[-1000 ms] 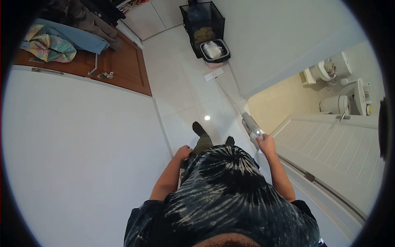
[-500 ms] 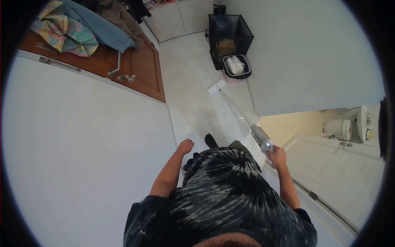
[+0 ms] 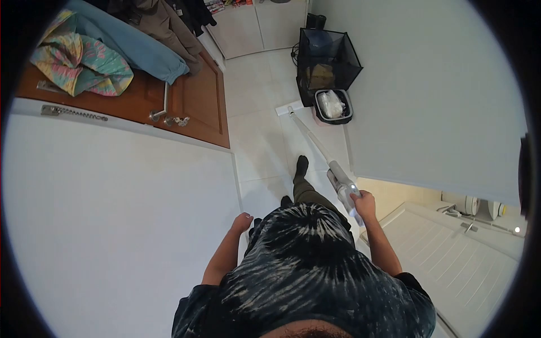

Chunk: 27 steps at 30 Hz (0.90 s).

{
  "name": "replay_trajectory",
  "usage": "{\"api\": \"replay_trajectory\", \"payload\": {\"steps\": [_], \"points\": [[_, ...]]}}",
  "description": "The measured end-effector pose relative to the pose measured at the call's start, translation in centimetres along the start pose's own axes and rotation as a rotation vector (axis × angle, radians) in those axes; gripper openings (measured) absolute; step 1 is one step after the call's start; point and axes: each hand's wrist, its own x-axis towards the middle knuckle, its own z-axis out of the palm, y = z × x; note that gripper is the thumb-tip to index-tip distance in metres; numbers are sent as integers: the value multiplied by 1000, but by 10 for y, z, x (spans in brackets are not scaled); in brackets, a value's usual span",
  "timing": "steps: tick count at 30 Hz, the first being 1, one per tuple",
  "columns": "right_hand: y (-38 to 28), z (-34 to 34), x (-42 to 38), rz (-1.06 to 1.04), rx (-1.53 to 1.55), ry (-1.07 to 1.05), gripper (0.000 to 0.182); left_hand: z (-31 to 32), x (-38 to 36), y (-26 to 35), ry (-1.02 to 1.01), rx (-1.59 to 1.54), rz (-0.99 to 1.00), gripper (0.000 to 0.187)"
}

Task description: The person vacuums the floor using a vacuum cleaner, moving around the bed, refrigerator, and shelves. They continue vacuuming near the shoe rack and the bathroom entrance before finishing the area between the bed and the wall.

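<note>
My right hand (image 3: 365, 204) is wrapped round the handle of a grey and white stick vacuum (image 3: 342, 183). Its pale tube slants up and left to a flat white floor head (image 3: 289, 108), which lies on the tiled floor beside a small lined bin (image 3: 333, 106). Near my left side, my left hand (image 3: 243, 222) hangs with its fingers curled; they are too small to tell whether anything is in them. It is apart from the vacuum.
A black mesh basket (image 3: 328, 59) stands behind the bin, against the right wall. Clothes hang on a brown wooden door (image 3: 197, 101) at upper left. White cabinets (image 3: 282, 25) stand at the far end. A white louvred door (image 3: 445, 248) is at lower right.
The floor head has moved left along the floor, and my right hand has shifted left with the vacuum. One foot has stepped forward. The whole view has shifted.
</note>
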Motion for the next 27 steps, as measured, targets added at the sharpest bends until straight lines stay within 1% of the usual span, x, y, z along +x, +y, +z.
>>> {"api": "replay_trajectory", "payload": {"steps": [1,2,5,6,7,8,9,10,11,12,13,15,17,20,21,23,25,27], "points": [[-4,1,12,36,49,-24,37,-6,0,4,-12,-4,-20,42],[-3,6,26,19,78,-13,36,-11,1,10,-11,-6,-28,42],[-15,17,65,51,132,-15,36,-31,17,27,40,-28,-97,42],[-22,17,77,48,220,-15,34,-43,21,38,24,5,-20,43],[-28,14,90,50,226,-17,34,-54,27,51,7,37,58,43],[-34,13,101,139,344,-71,32,-67,38,62,4,41,57,43],[-43,10,111,230,462,-128,31,-74,50,71,54,21,32,44],[-51,5,119,236,461,-133,31,-82,60,81,104,-1,5,45],[-59,0,127,277,527,-144,29,-91,74,91,146,0,18,45],[-65,-4,138,316,592,-153,27,-110,73,123,181,-82,-45,46],[-69,-6,150,321,587,-159,27,-122,83,140,213,-118,-35,46],[-77,-8,168,287,575,-171,26,-145,100,173,218,-288,-30,44],[-78,-2,188,269,539,-172,26,-158,109,200,249,-353,-18,43],[-83,11,221,88,394,-147,29,-169,119,222,251,-296,3,44],[-86,15,231,86,396,-146,29,-171,122,223,253,-295,4,44],[-96,20,249,-95,225,-96,30,-170,130,212,225,-247,25,44],[-112,22,263,-132,189,-57,29,-168,144,193,176,-209,-37,46],[-133,21,276,-171,147,-15,29,-169,152,173,134,-132,-49,46]]}}
